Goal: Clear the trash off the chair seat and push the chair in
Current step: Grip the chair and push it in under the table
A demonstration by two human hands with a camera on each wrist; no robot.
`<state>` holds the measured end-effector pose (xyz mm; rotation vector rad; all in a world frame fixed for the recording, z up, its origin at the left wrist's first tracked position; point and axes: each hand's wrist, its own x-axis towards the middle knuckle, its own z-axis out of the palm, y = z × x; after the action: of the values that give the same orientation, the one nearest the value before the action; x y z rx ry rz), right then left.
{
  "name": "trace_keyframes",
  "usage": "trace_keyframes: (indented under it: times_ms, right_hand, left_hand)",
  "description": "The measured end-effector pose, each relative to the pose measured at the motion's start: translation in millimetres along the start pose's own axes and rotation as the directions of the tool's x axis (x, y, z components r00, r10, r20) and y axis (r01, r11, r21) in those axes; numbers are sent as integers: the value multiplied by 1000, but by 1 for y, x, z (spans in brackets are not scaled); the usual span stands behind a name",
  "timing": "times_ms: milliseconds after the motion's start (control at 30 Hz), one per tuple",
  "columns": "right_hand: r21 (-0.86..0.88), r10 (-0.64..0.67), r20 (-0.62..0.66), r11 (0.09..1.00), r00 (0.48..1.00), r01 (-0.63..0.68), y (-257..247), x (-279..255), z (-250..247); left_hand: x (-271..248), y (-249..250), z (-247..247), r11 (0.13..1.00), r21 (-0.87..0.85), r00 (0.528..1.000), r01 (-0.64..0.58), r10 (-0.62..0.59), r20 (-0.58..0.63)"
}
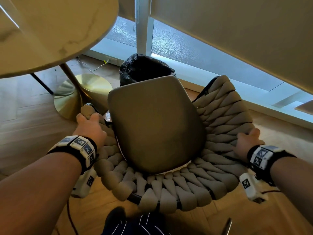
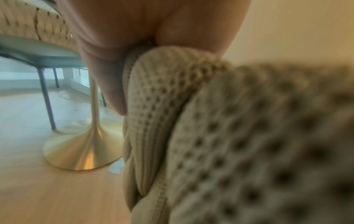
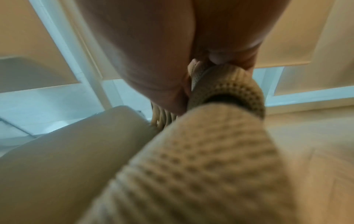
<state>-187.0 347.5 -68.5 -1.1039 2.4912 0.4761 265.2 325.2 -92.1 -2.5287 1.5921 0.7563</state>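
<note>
A chair (image 1: 169, 187) with a thick woven grey rope back and a smooth taupe seat (image 1: 155, 126) stands right in front of me; the seat shows nothing lying on it. My left hand (image 1: 90, 123) grips the left end of the woven rim, fingers curled round a knitted rope (image 2: 153, 106). My right hand (image 1: 248, 141) grips the right side of the rim, thumb over a rope loop (image 3: 228, 89). A bin lined with a black bag (image 1: 144, 68) stands just beyond the seat's far edge.
A round marble table (image 1: 50, 31) overhangs at the upper left on a brass pedestal base (image 1: 74, 97). Another chair's dark leg (image 1: 42, 83) stands under it. A window wall with blinds (image 1: 237, 31) runs behind. A cable (image 1: 94, 67) lies on the wooden floor.
</note>
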Motion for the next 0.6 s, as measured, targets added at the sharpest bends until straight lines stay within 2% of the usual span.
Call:
trace_keyframes:
  times_ms: [67,133,233,367,500,600]
  right_hand:
    - [133,52,41,989,998,-57,-4,-17,11]
    - [169,49,64,984,997,-59,-14,-38,17]
    - [-4,-47,126,999,991,48,-37,-62,20]
    - [-267,-218,178,928,960,261,-76,-94,25]
    - [-290,-334,202,878,921,382,-111,-112,29]
    - [-284,-412,164,850,896,443,-130,-112,21]
  left_hand:
    - [3,-21,-7,999,44,1000,6,-7,9]
    - [8,-47,-12,998,56,1000,14,-14,7]
    - [15,-88,-19,999,29,1000,18,-18,-11]
    - [23,-138,-33,997,58,998,52,-50,-24]
    - [24,-173,-52,983,146,994,110,-108,-20]
    - [8,-192,-63,956,265,990,124,-137,28]
